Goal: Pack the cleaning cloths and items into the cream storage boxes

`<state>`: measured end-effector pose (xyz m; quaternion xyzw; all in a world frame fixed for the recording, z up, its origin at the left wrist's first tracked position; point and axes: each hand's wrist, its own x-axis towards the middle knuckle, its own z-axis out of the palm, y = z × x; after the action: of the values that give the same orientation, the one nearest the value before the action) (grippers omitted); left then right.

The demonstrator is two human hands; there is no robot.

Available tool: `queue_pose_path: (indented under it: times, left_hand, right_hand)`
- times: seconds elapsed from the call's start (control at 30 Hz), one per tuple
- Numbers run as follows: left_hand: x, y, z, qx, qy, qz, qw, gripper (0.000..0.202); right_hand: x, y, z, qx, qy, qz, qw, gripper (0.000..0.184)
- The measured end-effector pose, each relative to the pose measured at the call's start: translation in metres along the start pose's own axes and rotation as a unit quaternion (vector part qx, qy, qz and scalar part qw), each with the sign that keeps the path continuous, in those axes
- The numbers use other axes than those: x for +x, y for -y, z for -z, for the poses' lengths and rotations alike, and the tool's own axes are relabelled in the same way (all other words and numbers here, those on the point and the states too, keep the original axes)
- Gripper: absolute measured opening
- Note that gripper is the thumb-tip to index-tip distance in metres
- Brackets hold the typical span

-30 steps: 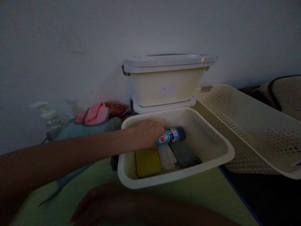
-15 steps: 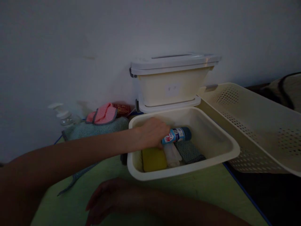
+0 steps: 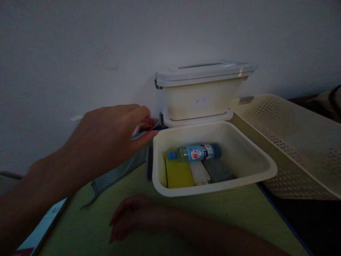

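My left hand [image 3: 106, 138] hovers to the left of a cream bin [image 3: 266, 170], fingers stretched out and holding nothing. Inside the bin a small bottle [image 3: 197, 153] with a blue cap and a blue-and-red label lies on its side. It rests across a yellow sponge [image 3: 178, 175], a white block [image 3: 199, 173] and a grey-green cloth [image 3: 218, 170]. My right hand [image 3: 133, 217] lies palm down on the green mat [image 3: 218, 220] in front of the bin, fingers loosely curled and empty.
A lidded cream box [image 3: 202, 96] stands against the wall behind the bin. A perforated cream basket [image 3: 293, 142] leans at the right. A grey cloth [image 3: 117, 174] and a red item [image 3: 147, 124] lie left of the bin, partly behind my hand. A flat phone-like object [image 3: 39, 231] sits bottom left.
My left hand has let go of the bottle and drawn back out of the bin, up and to the left. The bottle now lies in the bin. The view shifted left.
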<state>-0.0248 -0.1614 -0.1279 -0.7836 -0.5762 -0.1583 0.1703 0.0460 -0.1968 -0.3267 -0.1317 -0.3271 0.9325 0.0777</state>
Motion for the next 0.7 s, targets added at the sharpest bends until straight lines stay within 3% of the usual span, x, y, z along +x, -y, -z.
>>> queue_pose_path:
  times: [0.07, 0.13, 0.27, 0.37, 0.43, 0.57, 0.7]
  left_hand:
    - [-0.026, 0.02, 0.008, 0.08, -0.037, 0.053, 0.995, 0.039]
    - [-0.053, 0.035, 0.005, 0.057, -0.028, 0.123, 0.99, 0.038]
    - [-0.092, 0.05, -0.028, -0.046, 0.047, 0.223, 0.973, 0.031]
    - [-0.104, 0.054, -0.065, -0.043, 0.111, 0.21, 0.97, 0.027]
    - [-0.108, 0.055, -0.089, -0.027, 0.125, 0.188, 0.974, 0.024]
    - [-0.117, 0.055, -0.127, 0.009, 0.052, 0.139, 0.989, 0.025]
    - [-0.126, 0.053, -0.149, 0.032, 0.026, 0.131, 0.99, 0.042]
  right_hand:
    - [-0.004, 0.004, -0.004, 0.0, -0.001, 0.001, 1.0, 0.047]
    - [-0.008, 0.008, -0.007, 0.002, -0.011, 0.003, 1.0, 0.046]
    - [-0.014, 0.013, -0.011, -0.002, -0.035, 0.002, 0.999, 0.044]
    - [-0.016, 0.014, -0.011, -0.004, -0.039, 0.001, 0.999, 0.041]
    - [-0.016, 0.014, -0.011, -0.007, -0.04, 0.01, 0.999, 0.039]
    - [-0.016, 0.013, -0.009, -0.018, -0.039, 0.012, 0.999, 0.036]
    - [-0.017, 0.012, -0.007, -0.018, -0.033, 0.019, 0.999, 0.034]
